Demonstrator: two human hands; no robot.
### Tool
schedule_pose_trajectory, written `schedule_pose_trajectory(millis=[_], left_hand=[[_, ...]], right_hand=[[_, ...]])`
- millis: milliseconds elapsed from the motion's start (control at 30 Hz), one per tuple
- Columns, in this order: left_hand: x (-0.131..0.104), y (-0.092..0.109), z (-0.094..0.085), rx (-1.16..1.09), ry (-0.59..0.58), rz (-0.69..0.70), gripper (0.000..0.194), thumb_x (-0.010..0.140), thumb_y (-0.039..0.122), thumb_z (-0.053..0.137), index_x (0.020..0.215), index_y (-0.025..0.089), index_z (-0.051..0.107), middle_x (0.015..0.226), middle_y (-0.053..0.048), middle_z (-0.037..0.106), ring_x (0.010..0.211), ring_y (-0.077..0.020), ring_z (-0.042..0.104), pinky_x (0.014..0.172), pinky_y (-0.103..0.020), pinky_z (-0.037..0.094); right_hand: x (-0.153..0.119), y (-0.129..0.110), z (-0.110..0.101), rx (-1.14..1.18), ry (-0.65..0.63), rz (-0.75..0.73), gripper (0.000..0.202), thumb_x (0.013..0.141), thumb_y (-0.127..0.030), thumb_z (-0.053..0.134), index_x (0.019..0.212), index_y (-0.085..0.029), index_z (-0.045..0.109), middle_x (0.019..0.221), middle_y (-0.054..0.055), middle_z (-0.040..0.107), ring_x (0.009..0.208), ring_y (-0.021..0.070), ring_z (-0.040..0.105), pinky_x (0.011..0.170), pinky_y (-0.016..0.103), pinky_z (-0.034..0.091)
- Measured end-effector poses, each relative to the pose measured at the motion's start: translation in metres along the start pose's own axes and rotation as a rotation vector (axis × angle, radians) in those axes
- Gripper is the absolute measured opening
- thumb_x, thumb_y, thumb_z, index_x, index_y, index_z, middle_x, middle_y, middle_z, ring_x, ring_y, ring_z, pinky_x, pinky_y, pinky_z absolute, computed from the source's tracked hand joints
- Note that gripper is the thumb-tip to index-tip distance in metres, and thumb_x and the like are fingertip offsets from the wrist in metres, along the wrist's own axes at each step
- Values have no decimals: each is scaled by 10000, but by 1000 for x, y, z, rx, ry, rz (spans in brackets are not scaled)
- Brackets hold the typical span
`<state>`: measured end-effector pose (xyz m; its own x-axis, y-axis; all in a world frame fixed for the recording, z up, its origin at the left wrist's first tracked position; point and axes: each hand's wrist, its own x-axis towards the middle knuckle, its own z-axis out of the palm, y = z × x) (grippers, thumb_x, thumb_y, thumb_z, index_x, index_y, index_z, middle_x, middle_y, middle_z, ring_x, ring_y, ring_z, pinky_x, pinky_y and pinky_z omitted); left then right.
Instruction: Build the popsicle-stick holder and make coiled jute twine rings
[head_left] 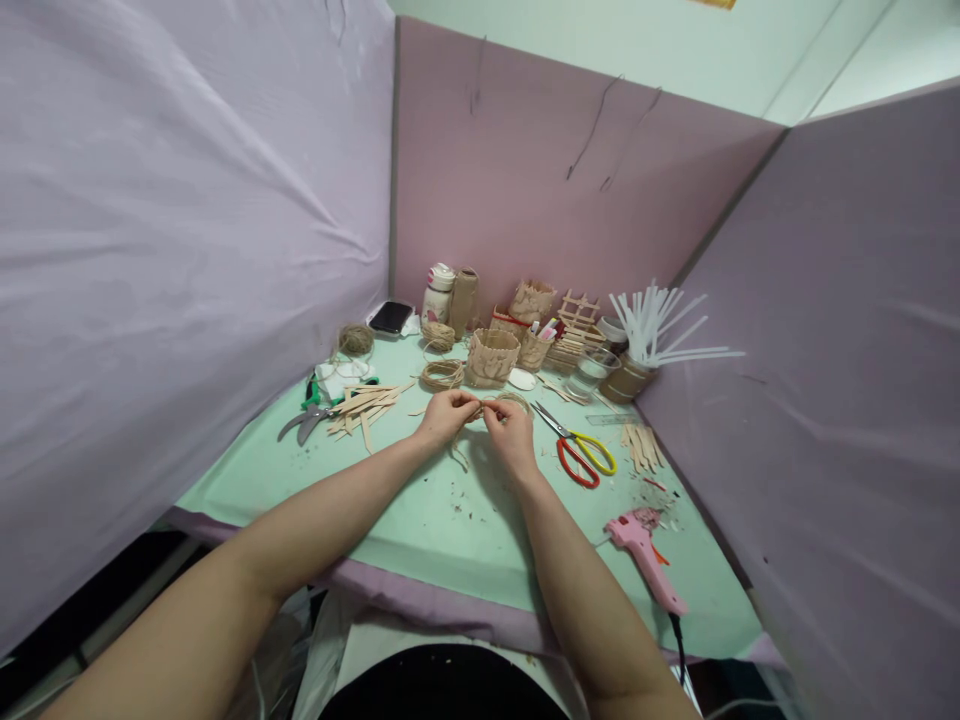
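Over the middle of the table, my left hand (pixel 448 416) and my right hand (pixel 511 436) meet fingertip to fingertip, both closed in a pinch. Between them runs thin brown jute twine (pixel 460 456), with a loose end dangling below the left fingers. Part of a twine loop (pixel 516 400) shows behind my right hand; whether it is the same strand I cannot tell. Just beyond the hands stand a coil of cord (pixel 442 375) and a small wooden-stick basket (pixel 493 357). To the right lie scissors (pixel 576 445) with red and yellow handles.
Pruning shears (pixel 304 422) and wooden sticks (pixel 367 405) lie left. A pink glue gun (pixel 646 560) rests at the front right, its cord over the edge. Behind are twine balls (pixel 355 340), a clear bowl (pixel 591 375) and a pot of glue sticks (pixel 628 380). Fabric-covered partitions (pixel 585 190) enclose the table.
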<state>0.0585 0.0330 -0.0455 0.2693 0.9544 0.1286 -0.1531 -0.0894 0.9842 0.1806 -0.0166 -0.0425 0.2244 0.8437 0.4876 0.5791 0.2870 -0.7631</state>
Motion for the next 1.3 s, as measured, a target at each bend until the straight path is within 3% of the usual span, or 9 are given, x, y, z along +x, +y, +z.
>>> schedule_pose_trajectory(millis=[333,567,767,1067,1233,1300], left_hand=[[3,-8,-6,178,8,76,182,663,281,634,720,116,685,625,-30,644,585,-122,561,569,-236,427],[0,-5,-4,271,20,163,158,686,256,595,736,127,670,684,-35,656,650,-139,580,630,-251,443],[-4,-1,-3,317,-27,200,144,702,264,580,729,143,653,699,-22,638,671,-140,560,644,-251,430],[-1,-4,2,169,-43,106,122,664,269,620,669,148,623,691,-3,595,677,-124,515,655,-241,401],[-1,-5,-1,-24,-189,-10,174,661,313,655,683,144,619,596,33,487,546,-81,382,533,-221,311],[-1,-5,-2,-70,-201,-33,211,653,334,676,725,141,632,593,37,478,538,-77,363,524,-220,296]], right_hand=[[-2,0,1,-37,-20,-55,268,799,-236,489,897,-187,734,875,81,669,800,194,598,794,343,461],[-1,0,1,19,75,14,194,774,-295,549,802,-175,699,814,65,679,743,177,590,723,315,468],[-2,-1,1,24,77,30,165,759,-293,543,738,-179,660,754,49,658,718,176,572,704,310,453],[2,8,2,118,13,176,183,725,-314,522,639,-171,597,624,12,595,600,143,504,579,262,396],[5,7,-2,313,-139,428,210,700,-355,551,640,-160,600,492,-40,479,444,98,390,448,234,314],[5,6,-3,298,-124,406,209,694,-358,568,667,-156,613,528,-31,513,469,104,423,476,240,344]])
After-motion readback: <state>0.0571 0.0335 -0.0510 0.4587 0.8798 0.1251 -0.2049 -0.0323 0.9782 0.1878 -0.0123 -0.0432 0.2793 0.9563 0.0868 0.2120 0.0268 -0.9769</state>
